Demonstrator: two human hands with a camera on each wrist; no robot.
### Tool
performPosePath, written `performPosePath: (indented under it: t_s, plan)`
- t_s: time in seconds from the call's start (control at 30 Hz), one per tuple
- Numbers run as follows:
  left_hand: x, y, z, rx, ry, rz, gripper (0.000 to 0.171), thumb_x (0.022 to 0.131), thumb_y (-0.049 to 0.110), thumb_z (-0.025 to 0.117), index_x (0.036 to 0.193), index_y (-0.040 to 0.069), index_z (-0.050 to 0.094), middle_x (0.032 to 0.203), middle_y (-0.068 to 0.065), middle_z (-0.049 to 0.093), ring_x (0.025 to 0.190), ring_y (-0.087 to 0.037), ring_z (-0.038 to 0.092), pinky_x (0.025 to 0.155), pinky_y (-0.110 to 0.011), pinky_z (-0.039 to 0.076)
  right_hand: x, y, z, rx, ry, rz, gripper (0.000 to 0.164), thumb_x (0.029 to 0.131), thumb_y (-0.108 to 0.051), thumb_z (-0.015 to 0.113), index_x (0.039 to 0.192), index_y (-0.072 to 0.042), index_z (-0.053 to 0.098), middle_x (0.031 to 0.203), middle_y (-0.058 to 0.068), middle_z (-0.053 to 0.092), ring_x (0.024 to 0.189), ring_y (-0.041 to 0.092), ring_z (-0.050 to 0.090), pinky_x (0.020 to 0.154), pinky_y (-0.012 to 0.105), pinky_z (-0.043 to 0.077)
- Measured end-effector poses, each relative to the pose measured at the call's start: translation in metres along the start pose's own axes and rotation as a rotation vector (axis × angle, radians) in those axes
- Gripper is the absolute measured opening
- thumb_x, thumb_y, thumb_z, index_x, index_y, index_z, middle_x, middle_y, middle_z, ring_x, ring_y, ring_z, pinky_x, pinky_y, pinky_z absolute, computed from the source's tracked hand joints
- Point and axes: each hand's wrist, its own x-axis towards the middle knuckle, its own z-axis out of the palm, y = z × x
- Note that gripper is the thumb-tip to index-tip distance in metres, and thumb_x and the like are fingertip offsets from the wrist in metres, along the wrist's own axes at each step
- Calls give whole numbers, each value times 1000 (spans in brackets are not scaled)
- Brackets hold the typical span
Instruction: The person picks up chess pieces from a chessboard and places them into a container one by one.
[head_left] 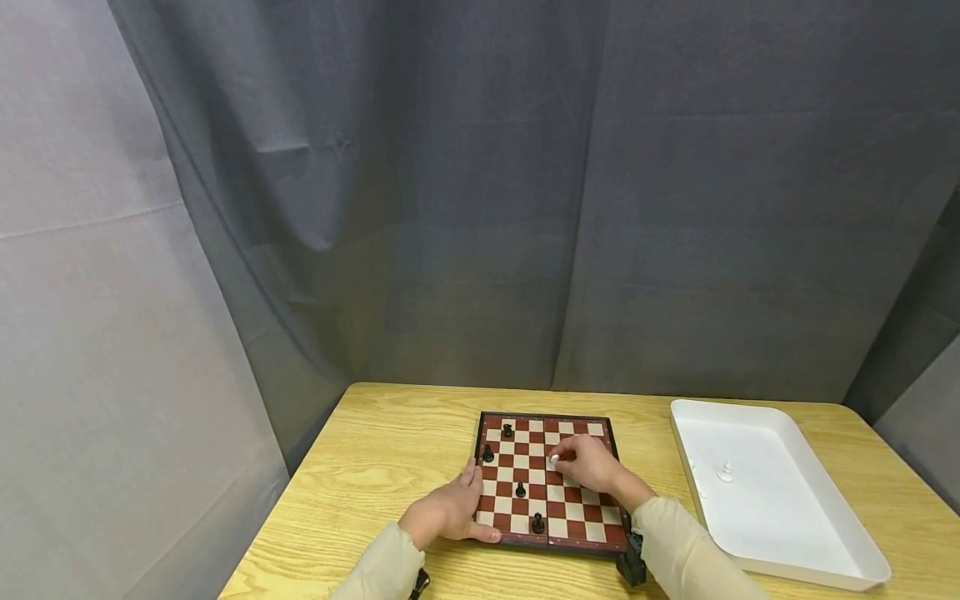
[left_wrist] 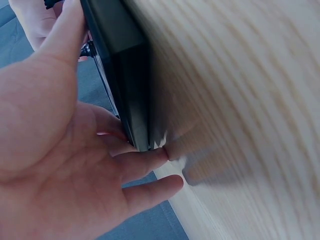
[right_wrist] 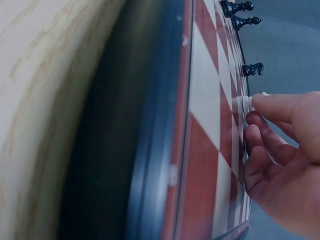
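A red-and-white chessboard with a dark rim lies on the wooden table. My left hand rests against its left side, fingers extended along the edge and thumb over the near left corner; in the left wrist view, fingertips touch the board's dark side wall. Over the right half, my right hand pinches a white chess piece between thumb and fingers, low over the squares. Its kind is hidden by the fingers. A black knight, two small black pieces and a taller black piece stand on the left half.
Right of the board lies a shallow white tray with a small white chess piece standing inside. Grey curtains hang behind the table and on its left. Bare wooden table stretches left of the board.
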Motion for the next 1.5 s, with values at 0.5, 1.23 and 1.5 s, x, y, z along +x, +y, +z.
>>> performPosePath:
  t_s: [0.5,1.23,1.5]
  plan:
    - [0,1,0,11,-1,4,109,75,64,63,150,0,18,157,-15,6,140,-27,22,103,-34,37,-2,2,-1,-32,29,-49,5,84,-4,69,86,-8,71,75,-7,61,68,8,54,61,29,47]
    - [0,-1,-1,2,2,8,109,74,64,63,150,0,18,157,-16,6,139,-28,25,102,-35,39,-18,7,-27,43,-50,-142,7,90,-4,62,89,-7,68,79,-5,61,68,8,53,57,25,46]
    - [2,-2,0,4,6,1,110,73,64,64,150,0,18,157,-16,7,138,-28,26,103,-35,38,-28,10,-47,27,-33,-137,7,89,-3,63,89,-7,68,81,-3,61,70,11,54,59,27,46]
